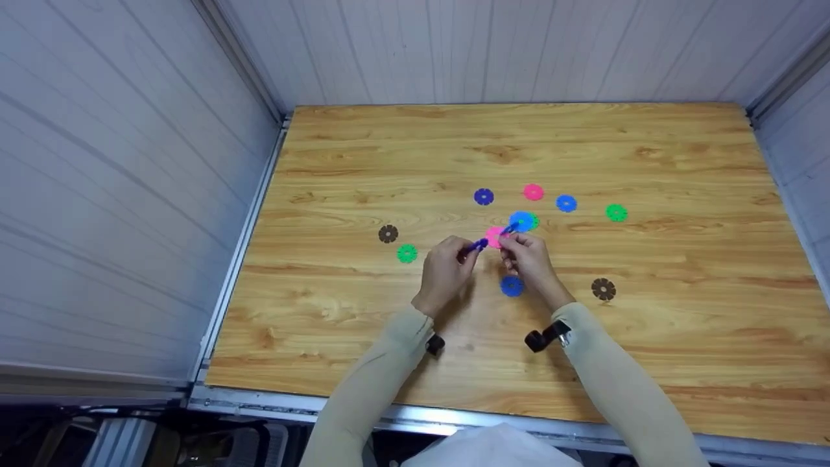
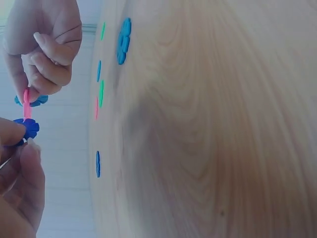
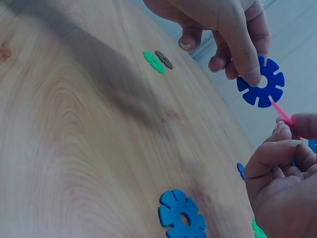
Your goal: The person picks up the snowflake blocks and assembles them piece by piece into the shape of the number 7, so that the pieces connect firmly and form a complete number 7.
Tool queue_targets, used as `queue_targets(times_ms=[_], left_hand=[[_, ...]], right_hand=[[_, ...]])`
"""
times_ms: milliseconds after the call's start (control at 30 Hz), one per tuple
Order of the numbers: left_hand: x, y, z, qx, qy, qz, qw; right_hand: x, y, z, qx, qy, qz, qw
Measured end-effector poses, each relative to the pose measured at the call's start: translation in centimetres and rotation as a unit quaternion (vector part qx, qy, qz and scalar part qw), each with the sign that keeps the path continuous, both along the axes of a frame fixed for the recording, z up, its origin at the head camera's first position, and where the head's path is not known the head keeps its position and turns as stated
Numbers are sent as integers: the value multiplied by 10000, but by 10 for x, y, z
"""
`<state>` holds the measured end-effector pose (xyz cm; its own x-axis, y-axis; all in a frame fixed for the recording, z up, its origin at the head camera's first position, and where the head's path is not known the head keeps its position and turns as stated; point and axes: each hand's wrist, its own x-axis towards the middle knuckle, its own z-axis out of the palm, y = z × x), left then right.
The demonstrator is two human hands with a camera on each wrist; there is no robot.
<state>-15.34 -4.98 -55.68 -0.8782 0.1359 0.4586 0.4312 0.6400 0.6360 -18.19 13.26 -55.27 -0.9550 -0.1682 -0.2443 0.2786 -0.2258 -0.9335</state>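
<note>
My left hand [image 1: 447, 271] pinches a dark blue notched disc [image 3: 261, 83] between thumb and finger. The right hand [image 1: 528, 256] grips a pink notched disc [image 1: 494, 237] whose edge meets a slot in the dark blue one; how deep it sits I cannot tell. Beyond the pink disc, by the right fingers, is a light blue disc [image 1: 521, 221], which seems joined to it, though fingers hide the joint. Both hands are above the table. Below the right hand a blue disc [image 1: 511, 286] lies flat.
On the wooden table [image 1: 363, 337] lie loose discs: dark blue [image 1: 484, 196], pink [image 1: 533, 192], blue [image 1: 566, 203], green [image 1: 616, 213], brown [image 1: 604, 289], and at left brown [image 1: 388, 233] and green [image 1: 407, 253]. Another green disc [image 1: 535, 222] shows partly behind the light blue one. Panel walls surround the table.
</note>
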Motion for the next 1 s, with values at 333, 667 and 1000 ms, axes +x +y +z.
queue_targets(times_ms=[333, 667, 1000], left_hand=[[1, 7, -1, 652, 155, -152, 9976], [3, 8, 0, 493, 362, -249, 9978], [5, 9, 3, 335, 669, -518, 9959]], right_hand=[[-1, 1, 0, -126, -137, 42, 9998], [-5, 4, 8, -515, -708, 807, 9929], [-6, 16, 13, -290, -732, 1400, 9870]])
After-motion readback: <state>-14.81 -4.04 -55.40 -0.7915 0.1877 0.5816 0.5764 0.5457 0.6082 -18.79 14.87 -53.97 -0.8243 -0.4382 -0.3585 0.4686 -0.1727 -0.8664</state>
